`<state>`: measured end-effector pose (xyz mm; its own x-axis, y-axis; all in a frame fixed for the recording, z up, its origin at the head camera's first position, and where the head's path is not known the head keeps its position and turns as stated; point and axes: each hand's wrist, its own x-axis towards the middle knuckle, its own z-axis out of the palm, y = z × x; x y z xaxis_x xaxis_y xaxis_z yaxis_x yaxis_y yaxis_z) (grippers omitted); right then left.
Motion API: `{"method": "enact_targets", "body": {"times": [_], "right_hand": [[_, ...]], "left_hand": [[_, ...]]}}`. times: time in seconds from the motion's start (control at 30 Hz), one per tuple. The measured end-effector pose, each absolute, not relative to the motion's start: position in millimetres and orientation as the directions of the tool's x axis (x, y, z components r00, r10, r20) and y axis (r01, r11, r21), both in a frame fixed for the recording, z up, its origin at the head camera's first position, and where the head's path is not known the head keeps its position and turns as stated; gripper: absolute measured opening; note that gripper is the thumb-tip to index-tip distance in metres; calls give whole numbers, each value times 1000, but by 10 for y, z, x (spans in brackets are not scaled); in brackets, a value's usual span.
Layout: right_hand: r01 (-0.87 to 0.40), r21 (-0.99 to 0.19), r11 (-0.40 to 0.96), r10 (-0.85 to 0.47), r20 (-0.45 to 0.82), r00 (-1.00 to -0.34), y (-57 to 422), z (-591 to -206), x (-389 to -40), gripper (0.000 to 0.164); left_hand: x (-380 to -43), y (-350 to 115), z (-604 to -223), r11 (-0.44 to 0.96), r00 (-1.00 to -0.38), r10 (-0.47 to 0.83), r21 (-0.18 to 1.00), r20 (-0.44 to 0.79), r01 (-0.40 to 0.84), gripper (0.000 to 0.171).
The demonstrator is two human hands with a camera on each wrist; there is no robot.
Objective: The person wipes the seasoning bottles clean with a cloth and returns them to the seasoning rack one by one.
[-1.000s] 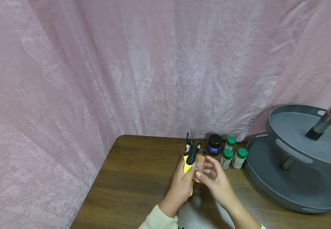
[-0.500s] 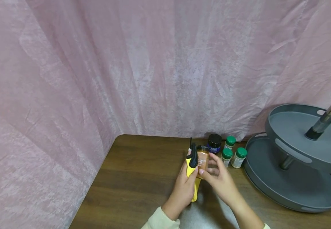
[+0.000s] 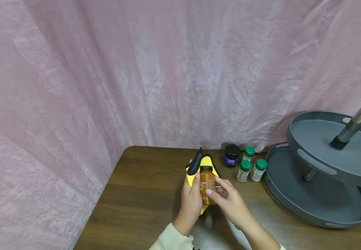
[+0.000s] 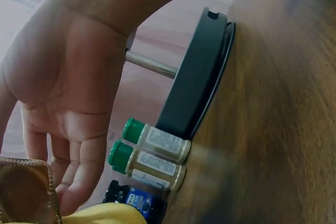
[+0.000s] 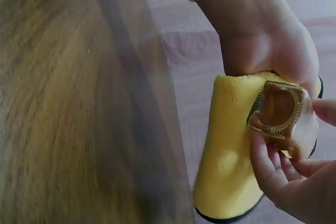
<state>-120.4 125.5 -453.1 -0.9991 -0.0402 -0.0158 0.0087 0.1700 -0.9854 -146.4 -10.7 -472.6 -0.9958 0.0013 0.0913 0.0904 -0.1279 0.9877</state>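
A spice jar (image 3: 207, 187) with orange-brown powder and a black lid stands upright between both hands above the table; its glass base shows in the right wrist view. Behind and left of it, a yellow microfibre cloth (image 3: 207, 161) with dark edging is bunched against the jar. My left hand (image 3: 191, 199) grips the cloth, its thumb along the jar's left side. From the right, my right hand (image 3: 230, 199) holds the jar, thumb on its front and fingers at its side. The cloth (image 5: 228, 145) hangs beside the jar (image 5: 278, 108) in the right wrist view.
Several green-capped spice jars (image 3: 244, 171) and a dark jar with a blue label (image 3: 232, 155) stand at the wooden table's (image 3: 143, 194) back. A grey two-tier round tray (image 3: 318, 205) occupies the right side. A pink curtain (image 3: 168, 76) hangs behind.
Both hands have shifted slightly left with the jar and cloth. The cloth, earlier folded narrow beside the jar, now spreads behind it, and the jar sits more squarely against it.
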Motion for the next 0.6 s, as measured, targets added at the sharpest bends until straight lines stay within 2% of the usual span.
{"method": "enact_targets", "body": {"times": [0.1, 0.33, 0.6], "right_hand": [[32, -995, 95, -76, -40, -996, 1246, -4516, -1182, 56], [18, -1000, 24, -246, -23, -969, 1277, -4526, -1178, 64], [7, -999, 41, -181, -14, -983, 1264, -4541, -1203, 72]], "left_hand": [[-1465, -113, -4716, -132, -994, -24, 985, 107, 109, 48], [-1477, -136, -4699, -67, -990, -20, 988, 139, 140, 49], [-1446, -113, -4656, 14, -986, 19, 986, 168, 168, 49]]}}
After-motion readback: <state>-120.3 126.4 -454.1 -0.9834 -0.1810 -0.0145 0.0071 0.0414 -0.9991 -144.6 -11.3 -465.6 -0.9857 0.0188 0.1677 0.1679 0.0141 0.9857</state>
